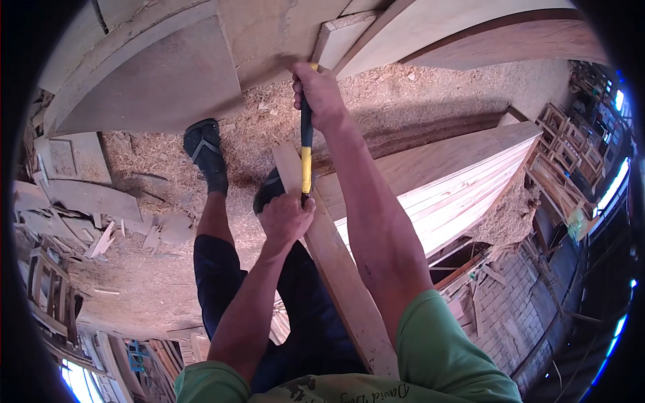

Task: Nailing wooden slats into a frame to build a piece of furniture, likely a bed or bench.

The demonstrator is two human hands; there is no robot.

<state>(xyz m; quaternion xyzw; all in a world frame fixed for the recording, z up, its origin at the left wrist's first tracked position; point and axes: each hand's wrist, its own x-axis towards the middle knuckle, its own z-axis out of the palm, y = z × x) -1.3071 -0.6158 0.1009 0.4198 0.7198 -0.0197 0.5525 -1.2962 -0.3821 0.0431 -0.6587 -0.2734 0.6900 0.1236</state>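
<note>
My right hand (319, 97) is closed round the far end of a hammer (306, 144) with a yellow-and-black handle. The handle points back toward me, and its dark near end, mostly hidden, lies right beside my left thumb. My left hand (285, 218) is closed at the edge of a long narrow wooden board (342, 285); what its fingers pinch, if anything, is out of sight. That board runs from below my chest, between my arms, to just past my left hand.
A thick wooden piece with pale layered strips (463, 181) lies to the right of the board. Large wooden panels (161, 80) stand along the far side. Sawdust and shavings (396, 91) cover the ground around my sandalled foot (205, 144). Wood scraps (101, 235) lie at left.
</note>
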